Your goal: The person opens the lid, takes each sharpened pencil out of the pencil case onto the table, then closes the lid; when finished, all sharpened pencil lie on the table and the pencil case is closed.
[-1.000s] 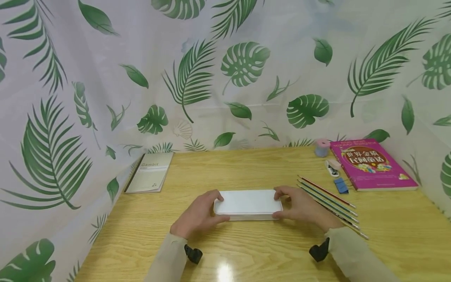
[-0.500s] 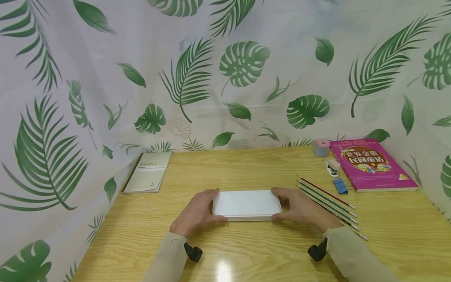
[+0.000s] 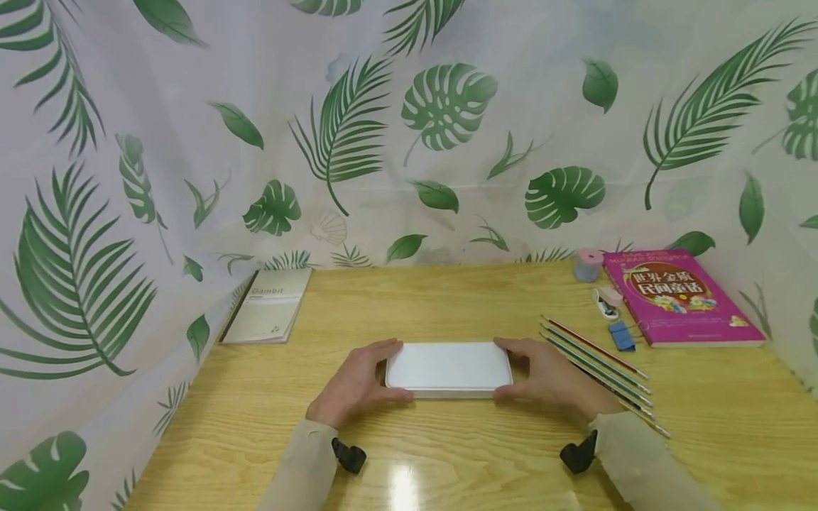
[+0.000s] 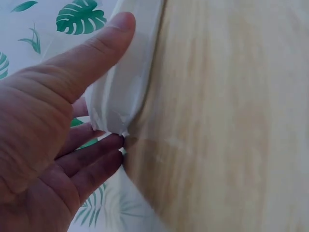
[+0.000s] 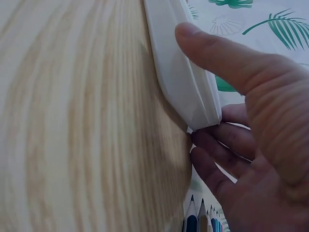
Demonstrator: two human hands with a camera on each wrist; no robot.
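A white, shallow rectangular box with rounded corners lies flat on the wooden table, its long side facing me. My left hand grips its left end, thumb along the near side and fingers around the far corner. At the opposite end my right hand holds it the same way. In the left wrist view, the left thumb presses against the box wall, and fingertips touch its end. The right wrist view has the right thumb on the near wall. The inside of the box is hidden.
Several pencils lie side by side, close to my right forearm. Behind them are a blue clip, a small white-and-pink stapler-like item, a pink-topped cylinder and a magenta book. A notebook lies at the far left.
The fingers of both hands have shifted from over the box's top corners to its far edge. Less of the near side shows now. The box stays in place; the head view shifts slightly.
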